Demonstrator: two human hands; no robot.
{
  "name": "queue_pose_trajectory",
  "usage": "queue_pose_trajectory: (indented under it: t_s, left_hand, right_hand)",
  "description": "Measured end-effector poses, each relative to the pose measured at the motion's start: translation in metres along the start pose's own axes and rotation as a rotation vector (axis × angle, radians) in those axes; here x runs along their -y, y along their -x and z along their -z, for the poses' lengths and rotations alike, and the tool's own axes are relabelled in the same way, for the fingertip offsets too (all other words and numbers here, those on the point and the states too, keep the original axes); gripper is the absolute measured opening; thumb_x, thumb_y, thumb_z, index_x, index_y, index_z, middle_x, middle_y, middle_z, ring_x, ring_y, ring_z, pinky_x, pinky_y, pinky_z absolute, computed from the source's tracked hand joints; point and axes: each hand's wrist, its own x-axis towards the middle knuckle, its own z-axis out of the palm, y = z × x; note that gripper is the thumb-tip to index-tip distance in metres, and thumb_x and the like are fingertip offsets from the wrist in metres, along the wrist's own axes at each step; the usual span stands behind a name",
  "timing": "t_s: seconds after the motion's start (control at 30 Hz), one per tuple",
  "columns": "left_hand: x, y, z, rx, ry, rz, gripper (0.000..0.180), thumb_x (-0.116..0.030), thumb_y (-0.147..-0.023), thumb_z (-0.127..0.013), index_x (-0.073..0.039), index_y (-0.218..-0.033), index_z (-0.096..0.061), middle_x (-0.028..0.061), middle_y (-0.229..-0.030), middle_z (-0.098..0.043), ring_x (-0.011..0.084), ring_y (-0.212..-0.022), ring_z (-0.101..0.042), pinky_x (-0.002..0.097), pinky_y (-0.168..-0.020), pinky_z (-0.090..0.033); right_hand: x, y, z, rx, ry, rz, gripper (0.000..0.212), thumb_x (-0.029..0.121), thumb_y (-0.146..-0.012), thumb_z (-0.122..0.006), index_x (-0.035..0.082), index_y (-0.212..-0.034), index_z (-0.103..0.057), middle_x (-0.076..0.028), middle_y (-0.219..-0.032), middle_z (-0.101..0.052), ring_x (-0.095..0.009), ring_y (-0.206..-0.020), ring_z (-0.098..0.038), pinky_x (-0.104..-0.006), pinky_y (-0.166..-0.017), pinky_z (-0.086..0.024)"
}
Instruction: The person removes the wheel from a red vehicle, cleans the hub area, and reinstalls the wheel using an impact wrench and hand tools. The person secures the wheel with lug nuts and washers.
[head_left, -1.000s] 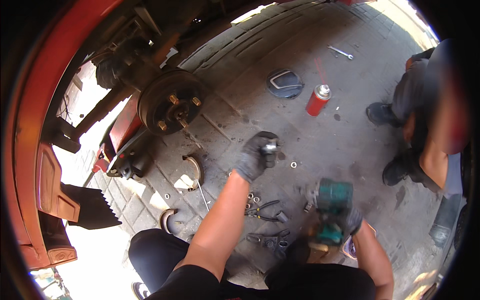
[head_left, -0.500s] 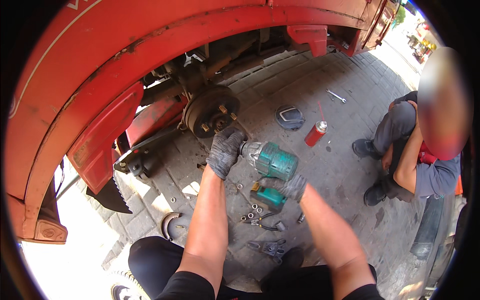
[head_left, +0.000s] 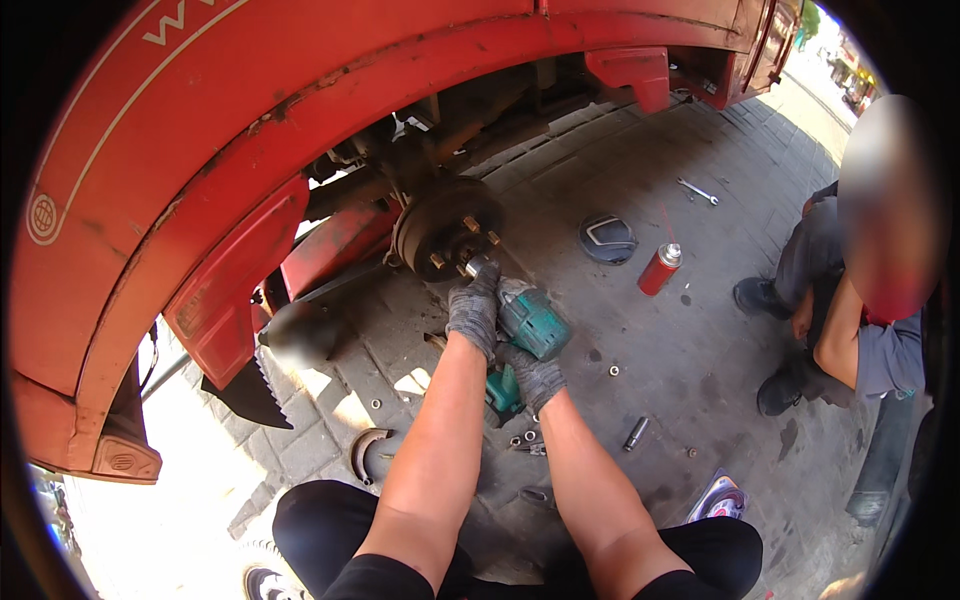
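My left hand (head_left: 474, 308), in a grey knit glove, is closed around the metal socket (head_left: 474, 267) at the front of a green cordless impact wrench (head_left: 536, 324). The socket's end is at the lower face of the rusty brake drum (head_left: 445, 228), by the hub; whether it sits over a stud I cannot tell. My right hand (head_left: 532, 376), gloved alike, is wrapped round the wrench's handle, which it mostly hides. Below it shows the green battery base (head_left: 504, 393). Several brassy wheel studs (head_left: 470, 224) stick out of the drum.
The red vehicle body (head_left: 225, 130) arches above the drum. On the paving lie a red spray can (head_left: 660, 270), a black cap (head_left: 607, 240), a spanner (head_left: 698, 191), a deep socket (head_left: 636, 434), pliers (head_left: 530, 448) and a curved brake shoe (head_left: 368, 455). A person (head_left: 880, 345) crouches at the right.
The impact wrench has swung left and closer to the drum, its socket now against the drum's face. My right hand has come nearer my left. The whole view has shifted slightly.
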Motion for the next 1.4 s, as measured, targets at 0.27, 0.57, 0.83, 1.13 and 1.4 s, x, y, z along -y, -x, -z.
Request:
queue_pose_trajectory:
  t_s: [0.27, 0.57, 0.83, 1.13, 1.4]
  left_hand:
    - [-0.011, -0.003, 0.032, 0.073, 0.170, 0.101, 0.043, -0.043, -0.082, -0.065, -0.014, -0.114, -0.058, 0.0087, -0.104, -0.063, 0.0267, -0.089, -0.060, 0.0436, -0.077, -0.050]
    - [-0.025, -0.033, 0.037, 0.541, 0.626, 0.243, 0.053, -0.040, -0.074, -0.064, -0.013, -0.119, -0.058, 0.0092, -0.111, -0.061, 0.0289, -0.100, -0.056, 0.0448, -0.089, -0.047]
    - [-0.028, -0.029, 0.030, 0.690, 0.652, 0.109, 0.049, -0.036, -0.074, -0.064, -0.012, -0.116, -0.060, 0.0108, -0.111, -0.062, 0.0303, -0.098, -0.056, 0.0441, -0.089, -0.047]
    - [-0.027, -0.036, 0.024, 0.504, 0.747, 0.170, 0.053, -0.031, -0.068, -0.069, -0.010, -0.116, -0.058, 0.0122, -0.106, -0.061, 0.0335, -0.095, -0.056, 0.0493, -0.084, -0.050]
    - [-0.026, -0.037, 0.026, 0.548, 0.729, 0.157, 0.048, -0.028, -0.068, -0.067, -0.009, -0.113, -0.061, 0.0113, -0.105, -0.061, 0.0314, -0.093, -0.056, 0.0479, -0.085, -0.049]
  right_hand:
    - [-0.018, -0.019, -0.006, 0.011, 0.410, 0.233, 0.051, 0.017, -0.077, -0.070, 0.010, -0.126, -0.055, -0.011, -0.125, -0.055, -0.025, -0.115, -0.051, -0.0366, -0.102, -0.038]
    - [0.004, -0.010, 0.000, 0.051, 0.305, 0.122, 0.041, 0.021, -0.080, -0.067, 0.011, -0.119, -0.059, -0.008, -0.117, -0.059, -0.025, -0.107, -0.055, -0.0372, -0.097, -0.043]
    - [0.035, -0.021, 0.002, 0.003, 0.919, 0.690, 0.051, 0.017, -0.077, -0.061, 0.013, -0.127, -0.052, -0.012, -0.124, -0.054, -0.032, -0.113, -0.051, -0.0400, -0.097, -0.042]
    - [0.045, -0.023, -0.005, -0.003, 0.943, 0.807, 0.056, 0.011, -0.077, -0.057, 0.010, -0.132, -0.047, -0.014, -0.126, -0.052, -0.032, -0.115, -0.049, -0.0405, -0.102, -0.039]
    - [0.047, -0.034, -0.004, 0.045, 0.930, 0.773, 0.059, 0.010, -0.072, -0.062, 0.010, -0.131, -0.051, -0.013, -0.129, -0.052, -0.033, -0.119, -0.048, -0.0393, -0.104, -0.038]
